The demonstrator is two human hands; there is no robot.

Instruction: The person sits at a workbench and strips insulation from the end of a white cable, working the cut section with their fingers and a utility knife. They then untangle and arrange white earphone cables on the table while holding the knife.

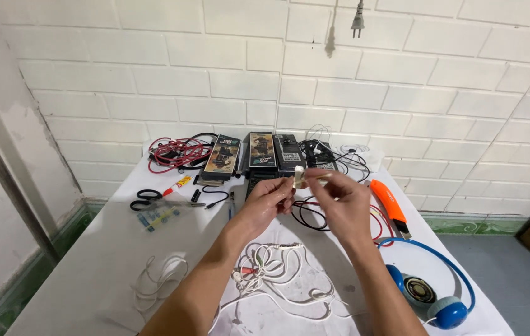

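Both my hands are raised over the middle of a white table point(91, 261). My left hand point(269, 202) and my right hand point(339, 202) pinch a small cream-coloured piece point(300, 177) between their fingertips. A thin tan strip runs from that piece to the right, under my right thumb. Below my forearms lies a tangle of white earphone cable point(277, 274). What exactly the small piece is, I cannot tell.
Three dark flat boxes point(259, 152) stand in a row at the back. Red and black leads point(178, 152) lie back left. Scissors point(147, 198) and a small glue tube point(176, 184) are on the left. An orange utility knife point(389, 206) and blue headphones point(430, 292) lie right.
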